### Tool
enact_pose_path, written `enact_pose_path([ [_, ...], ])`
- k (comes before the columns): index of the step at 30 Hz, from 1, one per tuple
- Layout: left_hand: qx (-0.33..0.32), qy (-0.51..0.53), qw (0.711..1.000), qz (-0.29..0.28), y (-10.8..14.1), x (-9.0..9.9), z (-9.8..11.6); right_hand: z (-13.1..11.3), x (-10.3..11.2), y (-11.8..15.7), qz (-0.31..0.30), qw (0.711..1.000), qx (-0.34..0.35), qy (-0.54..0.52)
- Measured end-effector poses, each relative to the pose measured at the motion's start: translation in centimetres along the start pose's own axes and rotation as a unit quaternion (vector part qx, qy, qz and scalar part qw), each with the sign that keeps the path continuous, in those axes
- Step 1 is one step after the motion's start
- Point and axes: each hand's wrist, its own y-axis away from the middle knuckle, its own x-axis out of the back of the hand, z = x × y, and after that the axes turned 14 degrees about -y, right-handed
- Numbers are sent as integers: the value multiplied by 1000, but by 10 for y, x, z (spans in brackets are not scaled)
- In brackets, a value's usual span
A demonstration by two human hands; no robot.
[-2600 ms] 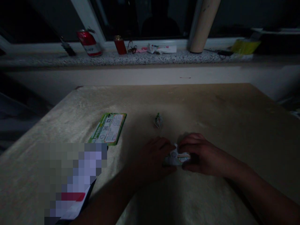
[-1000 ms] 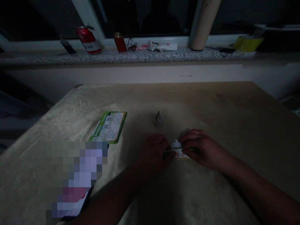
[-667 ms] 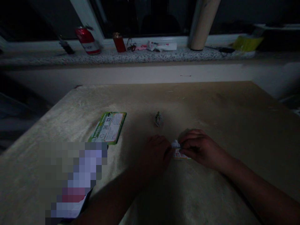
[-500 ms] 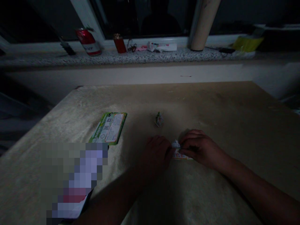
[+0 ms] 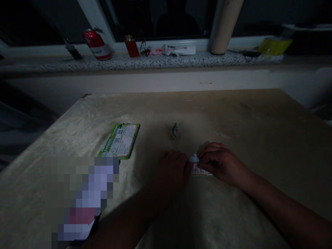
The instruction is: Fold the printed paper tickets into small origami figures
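Across my view spreads the bench (image 5: 233, 121). Taking the printed paper (image 5: 199, 170) as my clock's centre, I have my right hand (image 5: 223, 164) at 3 o'clock, thumb and fingertips pinching it, and my left hand (image 5: 172, 169) at 9, curled at its near side; shadow keeps me from telling that grip. A pixelated item (image 5: 92, 193) lies towards 8 o'clock, the green-edged card (image 5: 120, 141) at 10, and the small folded scrap (image 5: 175, 132) at 11.
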Motion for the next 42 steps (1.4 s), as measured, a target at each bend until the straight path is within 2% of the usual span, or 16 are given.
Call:
enact_pose_path([
  [20, 18, 2, 999, 33, 0, -5, 0, -4, -2, 1, 2, 999, -16, 33],
  [28, 61, -7, 998, 6, 0, 4, 9, -5, -2, 0, -1, 999, -24, 34],
  [42, 64, -1, 998, 12, 0, 2, 9, -4, -3, 5, 14, 997, -39, 63],
])
